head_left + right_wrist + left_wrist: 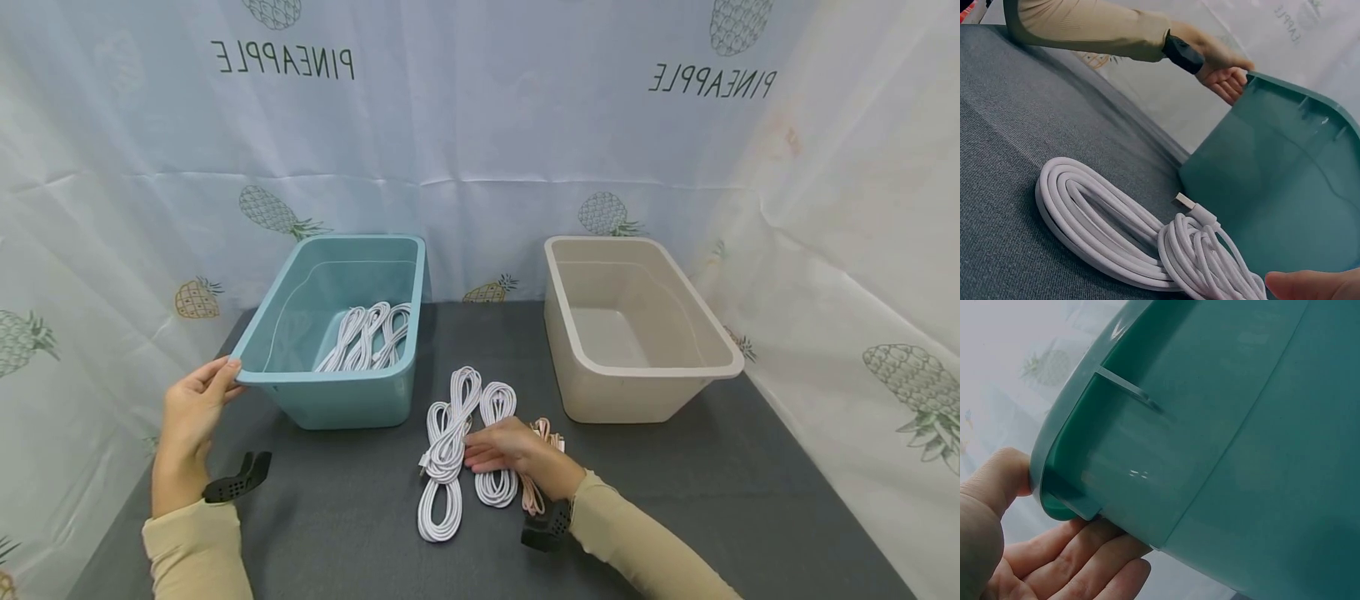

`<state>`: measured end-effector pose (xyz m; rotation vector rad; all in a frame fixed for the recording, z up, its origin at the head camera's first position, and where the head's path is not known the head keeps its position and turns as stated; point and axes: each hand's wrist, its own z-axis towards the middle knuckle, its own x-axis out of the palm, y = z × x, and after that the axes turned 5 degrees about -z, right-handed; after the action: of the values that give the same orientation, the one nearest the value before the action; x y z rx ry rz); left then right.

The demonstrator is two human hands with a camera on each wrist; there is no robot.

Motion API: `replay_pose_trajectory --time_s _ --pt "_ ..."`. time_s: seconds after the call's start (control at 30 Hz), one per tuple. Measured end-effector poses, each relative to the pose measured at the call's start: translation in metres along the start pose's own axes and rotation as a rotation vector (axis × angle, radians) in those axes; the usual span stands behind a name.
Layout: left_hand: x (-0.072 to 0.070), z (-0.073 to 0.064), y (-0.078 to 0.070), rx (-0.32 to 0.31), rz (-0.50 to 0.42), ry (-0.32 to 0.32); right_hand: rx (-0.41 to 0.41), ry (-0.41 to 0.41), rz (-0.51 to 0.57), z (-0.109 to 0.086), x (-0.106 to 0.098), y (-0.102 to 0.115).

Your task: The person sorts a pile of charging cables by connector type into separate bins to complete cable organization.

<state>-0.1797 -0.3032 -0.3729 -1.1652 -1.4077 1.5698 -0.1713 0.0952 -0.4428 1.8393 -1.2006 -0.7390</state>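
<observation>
"What is my grip on?"

"My left hand [197, 408] is clamped on the teal plastic tub's rim [258, 377], thumb against it, fingers beneath. My right hand [513, 450] is loosely spread, fingertips right by the long white cable bundle [447, 454], clamped on nothing I can make out."

"Where does that bundle lie?"

"On the dark grey cloth-covered worktop [337, 533], just left of a shorter white coiled cable [497, 487]."

"How should it handle?"

"Light and bendy, I'd guess, a little slippery. One loop alone could slide and splay, so I'd take the bunched wrap mid-length, clear of the silver-tipped white plug [1202, 214]."
</observation>
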Motion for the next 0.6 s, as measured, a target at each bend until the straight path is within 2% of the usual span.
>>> replay_pose_trajectory --time_s 0.07,0.3,0.47,0.6 --pt "0.0 -0.001 -0.001 0.002 0.014 0.001 0.02 -0.013 0.001 0.004 0.003 0.0" --pt "0.0 -0.002 0.0 0.002 -0.043 -0.01 0.044 -0.041 -0.012 0.012 0.012 -0.002" --pt "0.001 -0.001 0.0 0.002 0.052 -0.017 0.04 -0.058 0.003 0.015 0.015 -0.003" --pt "0.0 0.0 0.0 0.009 -0.004 -0.012 0.038 -0.067 0.032 0.015 0.014 -0.003"
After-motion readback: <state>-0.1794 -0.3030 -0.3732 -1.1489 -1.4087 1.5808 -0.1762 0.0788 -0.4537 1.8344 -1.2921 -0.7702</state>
